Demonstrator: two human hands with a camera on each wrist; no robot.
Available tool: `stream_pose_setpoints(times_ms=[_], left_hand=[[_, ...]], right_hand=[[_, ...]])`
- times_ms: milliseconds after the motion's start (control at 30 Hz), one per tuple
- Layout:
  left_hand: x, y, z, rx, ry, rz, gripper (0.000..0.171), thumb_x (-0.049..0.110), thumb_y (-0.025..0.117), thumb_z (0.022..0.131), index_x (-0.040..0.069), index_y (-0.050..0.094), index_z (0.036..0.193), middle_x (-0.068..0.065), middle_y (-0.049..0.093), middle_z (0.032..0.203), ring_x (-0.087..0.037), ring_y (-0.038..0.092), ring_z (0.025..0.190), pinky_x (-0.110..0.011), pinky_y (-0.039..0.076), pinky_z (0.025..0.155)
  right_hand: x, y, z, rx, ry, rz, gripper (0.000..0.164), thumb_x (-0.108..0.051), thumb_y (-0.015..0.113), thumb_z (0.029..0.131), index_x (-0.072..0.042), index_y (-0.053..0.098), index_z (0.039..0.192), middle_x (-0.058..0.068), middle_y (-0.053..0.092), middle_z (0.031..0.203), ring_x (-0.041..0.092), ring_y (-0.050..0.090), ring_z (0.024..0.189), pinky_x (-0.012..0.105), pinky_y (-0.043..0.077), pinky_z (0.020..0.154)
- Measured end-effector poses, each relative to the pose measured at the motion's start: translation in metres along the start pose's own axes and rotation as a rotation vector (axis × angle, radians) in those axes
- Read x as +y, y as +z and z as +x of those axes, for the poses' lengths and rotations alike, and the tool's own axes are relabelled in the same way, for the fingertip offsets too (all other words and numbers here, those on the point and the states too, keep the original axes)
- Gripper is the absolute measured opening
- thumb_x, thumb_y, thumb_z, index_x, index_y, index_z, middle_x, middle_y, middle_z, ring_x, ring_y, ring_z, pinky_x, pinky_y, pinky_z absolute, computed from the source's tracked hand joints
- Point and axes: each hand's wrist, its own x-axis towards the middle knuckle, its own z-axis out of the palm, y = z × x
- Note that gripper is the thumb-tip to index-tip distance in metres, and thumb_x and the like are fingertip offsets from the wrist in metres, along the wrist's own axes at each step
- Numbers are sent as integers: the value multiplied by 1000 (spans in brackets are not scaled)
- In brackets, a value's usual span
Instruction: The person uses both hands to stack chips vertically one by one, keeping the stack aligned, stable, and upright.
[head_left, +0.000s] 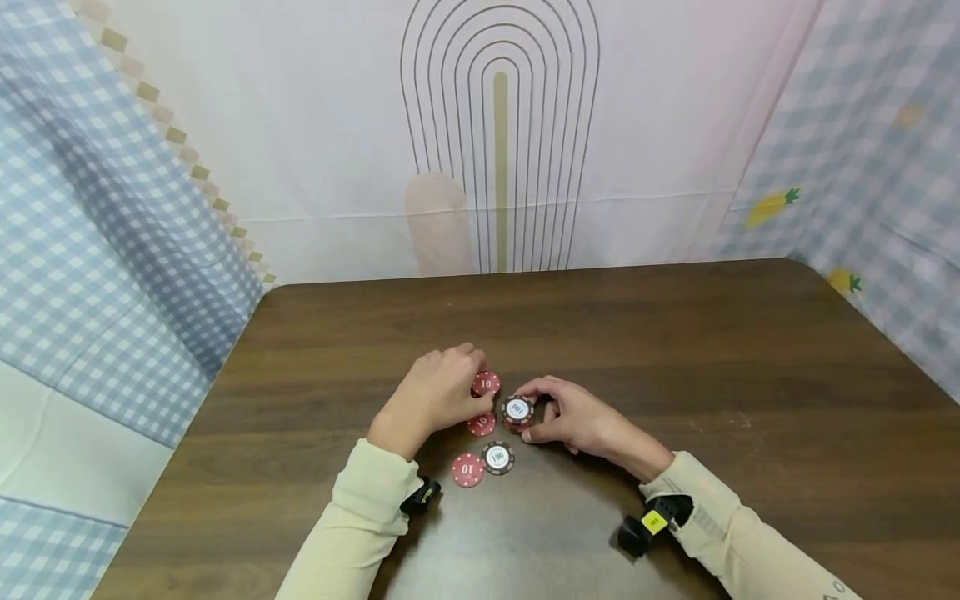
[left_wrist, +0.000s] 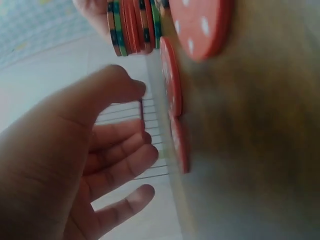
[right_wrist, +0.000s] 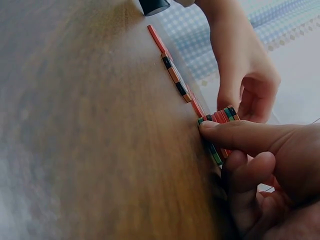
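Note:
Beside the middle of the table, the left hand [head_left: 442, 387] pinches a thin poker chip [left_wrist: 141, 112] edge-on between thumb and index finger. In the head view a red "10" chip [head_left: 486, 382] shows between those fingertips. The right hand [head_left: 573, 417] grips a stack of poker chips [head_left: 517, 410] by its sides, thumb near and fingers far. A black "100" chip tops this stack; red, green and black edges show in the right wrist view. Flat on the table lie a red "10" chip [head_left: 481, 424] under the left thumb, another red chip [head_left: 467, 470] and a black "100" chip [head_left: 498, 457].
The brown wooden table [head_left: 675, 333] ends at a white cloth backdrop [head_left: 330, 167] with printed arches. Blue checked cloth [head_left: 112, 225] hangs at the left and right. Each wrist wears a black camera [head_left: 636, 533] on a strap.

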Motion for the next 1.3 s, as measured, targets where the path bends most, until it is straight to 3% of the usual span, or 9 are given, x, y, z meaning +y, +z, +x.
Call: stream_pose_setpoints(times_ms=[333, 500, 700, 867, 1100, 1300], left_hand=[[5, -15, -4, 64, 53, -73, 24, 37, 66, 81, 22, 70, 99, 10, 58, 89, -7, 53, 67, -26, 48, 62], [10, -21, -5, 75, 97, -111, 20, 37, 66, 81, 25, 72, 97, 12, 59, 89, -4, 55, 70, -26, 49, 65], [16, -28, -3, 16, 142, -167, 24, 36, 69, 83, 22, 74, 102, 12, 63, 94, -4, 57, 72, -26, 50, 69], [21, -26, -2, -29, 174, -157, 23, 33, 69, 84, 20, 74, 102, 9, 65, 95, -6, 59, 74, -28, 51, 71], [27, -21, -2, -70, 174, -138, 25, 35, 70, 86, 19, 73, 105, 7, 64, 95, -10, 61, 76, -32, 53, 75], [30, -19, -2, -72, 188, -145, 21, 33, 70, 87, 18, 73, 101, 7, 61, 92, -9, 57, 73, -30, 52, 73]], right_hand=[[0, 0, 1, -6, -6, 6, 49, -11, 83, 78, -11, 62, 122, 1, 53, 61, 10, 42, 40, 25, 37, 37], [0, 0, 0, 0, 2, -6, 49, -13, 83, 79, -12, 62, 123, 4, 56, 70, 11, 43, 41, 26, 38, 37], [0, -1, 1, -1, -6, -7, 49, -12, 83, 80, -10, 61, 125, 7, 58, 71, 12, 44, 42, 27, 38, 37], [-1, -2, 3, 6, -17, -10, 49, -12, 82, 80, -10, 62, 124, 6, 58, 78, 13, 46, 45, 27, 39, 37], [-1, 0, 3, 5, -4, -2, 49, -12, 82, 80, -9, 61, 125, 3, 56, 66, 12, 45, 44, 26, 38, 38], [2, 0, 3, 8, -11, -9, 49, -11, 83, 79, -5, 60, 123, 6, 57, 79, 12, 46, 44, 27, 38, 38]])
